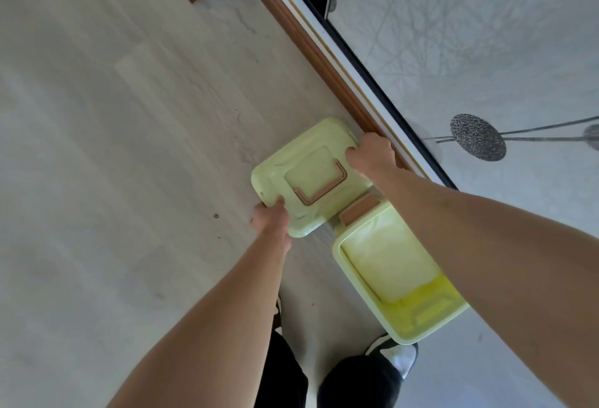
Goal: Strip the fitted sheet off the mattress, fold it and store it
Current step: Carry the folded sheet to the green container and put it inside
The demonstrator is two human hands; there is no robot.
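Your two hands hold the lid (309, 177) above the floor (129, 148), one at each end. Your left hand (270, 218) grips the lid's near left corner, thumb pressed on its top face and the fingers curled out of sight under the rim. Your right hand (372, 153) grips the far right edge, fingers wrapped over the rim; the fingertips are hidden behind it. The lid is pale green, top face up and roughly level, with a brown handle (319, 189) lying flat in the recess between your hands.

Just below your right forearm sits the bin (353, 265), the same pale green, open, on the floor. A brown clasp (359, 208) shows on its end nearest the lid. Inside it lies the folded sheet (389, 261), pale yellow-green, filling most of the bin; a bare, brighter yellow strip of the bin's bottom shows at the end nearest your feet.

Beyond your right hand runs a wooden skirting (311, 48), with a patterned grey panel (470, 51) behind it. Below your arms, your dark trousers (356, 381) and a white shoe (405, 357) are visible.
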